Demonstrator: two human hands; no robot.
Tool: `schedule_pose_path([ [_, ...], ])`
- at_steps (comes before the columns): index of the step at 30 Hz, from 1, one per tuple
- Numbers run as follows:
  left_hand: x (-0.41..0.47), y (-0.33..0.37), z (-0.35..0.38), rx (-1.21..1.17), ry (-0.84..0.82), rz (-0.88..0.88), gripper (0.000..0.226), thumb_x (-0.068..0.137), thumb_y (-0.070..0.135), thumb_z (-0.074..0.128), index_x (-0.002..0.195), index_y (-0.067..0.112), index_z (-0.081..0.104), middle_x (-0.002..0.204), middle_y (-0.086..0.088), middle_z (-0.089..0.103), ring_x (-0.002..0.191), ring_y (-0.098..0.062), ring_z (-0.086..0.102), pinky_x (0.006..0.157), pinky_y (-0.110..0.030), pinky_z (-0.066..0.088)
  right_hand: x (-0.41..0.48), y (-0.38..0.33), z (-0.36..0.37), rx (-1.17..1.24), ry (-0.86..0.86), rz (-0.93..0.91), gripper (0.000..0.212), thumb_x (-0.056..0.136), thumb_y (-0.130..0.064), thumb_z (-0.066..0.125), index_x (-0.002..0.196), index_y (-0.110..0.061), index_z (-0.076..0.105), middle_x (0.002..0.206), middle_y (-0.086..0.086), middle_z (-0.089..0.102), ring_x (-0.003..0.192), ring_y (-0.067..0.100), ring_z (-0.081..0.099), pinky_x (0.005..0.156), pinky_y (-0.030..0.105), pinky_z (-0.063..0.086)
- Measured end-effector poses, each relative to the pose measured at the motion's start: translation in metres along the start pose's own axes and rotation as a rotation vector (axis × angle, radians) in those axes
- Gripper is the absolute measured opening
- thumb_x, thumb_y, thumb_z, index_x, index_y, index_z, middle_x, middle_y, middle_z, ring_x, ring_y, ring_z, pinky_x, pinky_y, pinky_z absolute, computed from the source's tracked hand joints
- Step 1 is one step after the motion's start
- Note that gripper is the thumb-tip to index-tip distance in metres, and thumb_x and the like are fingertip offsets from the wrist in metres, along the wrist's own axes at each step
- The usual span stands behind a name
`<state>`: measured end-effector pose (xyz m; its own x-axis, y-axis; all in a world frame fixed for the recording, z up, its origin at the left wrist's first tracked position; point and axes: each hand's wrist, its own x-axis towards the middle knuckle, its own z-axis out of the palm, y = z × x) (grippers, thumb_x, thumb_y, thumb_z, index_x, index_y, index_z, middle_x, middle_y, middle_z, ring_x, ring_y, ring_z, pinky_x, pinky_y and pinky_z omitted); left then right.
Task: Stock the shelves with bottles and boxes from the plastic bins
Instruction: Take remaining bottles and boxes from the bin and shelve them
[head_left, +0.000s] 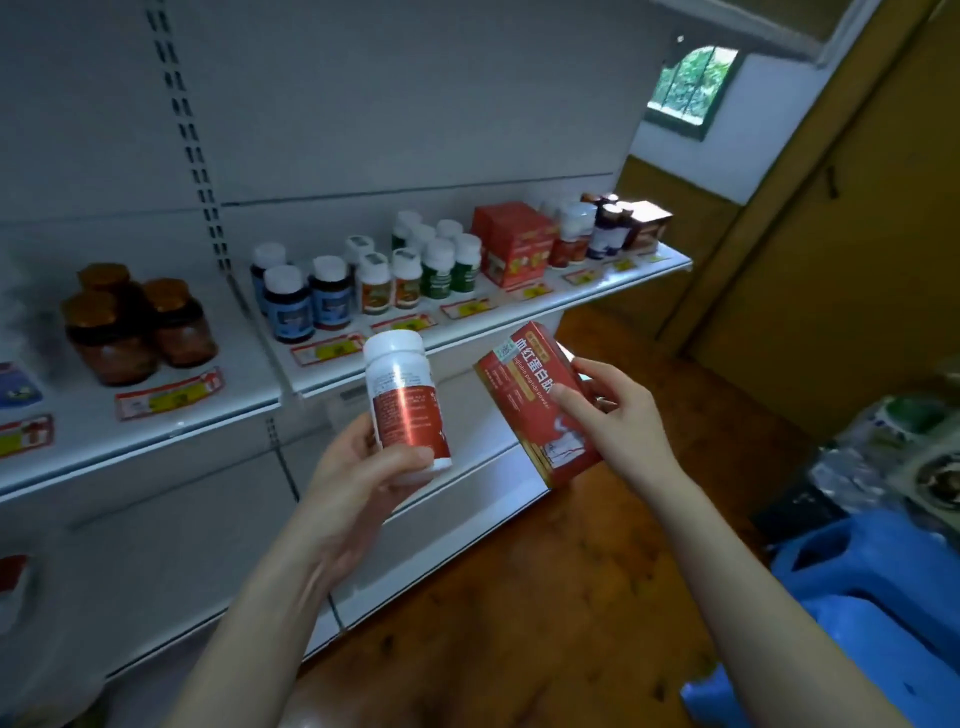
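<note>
The left grip (358, 478) holds a white, red-labelled plastic bottle (405, 400). Just right of it, the right grip (623, 421) holds a red cardboard box (519, 410).

Daylight enters through a small arched window (688, 88), green leaves (707, 70) beyond, set in a white wall (748, 156) above brown panelling (841, 291). A polished wooden floor (545, 597) runs beside a white metal shelf unit (363, 104).

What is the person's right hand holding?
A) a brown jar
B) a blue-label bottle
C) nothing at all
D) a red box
D: the right hand grips a red box with its fingers round it, while the left hand holds a white-capped bottle.
</note>
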<state>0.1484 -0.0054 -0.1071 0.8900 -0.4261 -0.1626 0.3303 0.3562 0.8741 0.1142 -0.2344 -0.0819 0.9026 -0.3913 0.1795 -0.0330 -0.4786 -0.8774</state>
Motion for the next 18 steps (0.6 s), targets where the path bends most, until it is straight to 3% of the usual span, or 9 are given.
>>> schedule_pose_path([
  [2,0.020,-0.006,0.025,0.035,-0.052,-0.006,0.080,0.037,0.019,0.077,0.113,0.004,0.056,0.107,-0.023,0.062,0.090,-0.028,0.064,0.075,-0.029,0.057,0.009,0.013,-0.025,0.002,0.042,0.015,0.027,0.083,-0.032,0.065,0.107,-0.034,0.053,0.088,-0.024,0.055,0.070,-0.002,0.063,0.057,0.008,0.051],
  [7,0.075,-0.019,0.078,0.111,-0.131,-0.024,0.067,0.041,0.010,0.073,0.107,0.009,0.057,0.095,-0.017,0.061,0.077,-0.019,0.062,0.054,-0.018,0.050,0.040,0.046,-0.075,0.036,0.101,0.067,0.028,0.085,-0.032,0.063,0.110,-0.032,0.051,0.094,-0.017,0.058,0.077,0.006,0.065,0.058,0.012,0.053],
  [10,0.119,-0.026,0.104,0.096,-0.167,-0.043,0.067,0.035,0.014,0.071,0.101,0.009,0.059,0.088,-0.014,0.062,0.079,-0.023,0.061,0.060,-0.022,0.054,0.068,0.066,-0.099,0.031,0.148,0.096,0.027,0.086,-0.033,0.060,0.111,-0.031,0.049,0.095,-0.017,0.058,0.080,0.005,0.064,0.058,0.011,0.053],
  [13,0.170,-0.033,0.133,0.095,-0.193,-0.053,0.055,0.043,0.011,0.067,0.098,0.011,0.062,0.082,-0.010,0.065,0.080,-0.025,0.061,0.063,-0.025,0.056,0.101,0.089,-0.124,-0.004,0.211,0.122,0.027,0.088,-0.035,0.058,0.112,-0.028,0.048,0.100,-0.009,0.059,0.082,0.006,0.064,0.061,0.012,0.053],
  [18,0.254,-0.045,0.194,0.165,-0.345,-0.069,0.046,0.053,0.015,0.065,0.099,0.016,0.062,0.079,-0.004,0.067,0.073,-0.016,0.064,0.061,-0.024,0.054,0.147,0.125,-0.172,0.004,0.347,0.206,0.025,0.089,-0.033,0.055,0.112,-0.028,0.046,0.104,-0.006,0.058,0.083,0.005,0.064,0.056,0.007,0.050],
])
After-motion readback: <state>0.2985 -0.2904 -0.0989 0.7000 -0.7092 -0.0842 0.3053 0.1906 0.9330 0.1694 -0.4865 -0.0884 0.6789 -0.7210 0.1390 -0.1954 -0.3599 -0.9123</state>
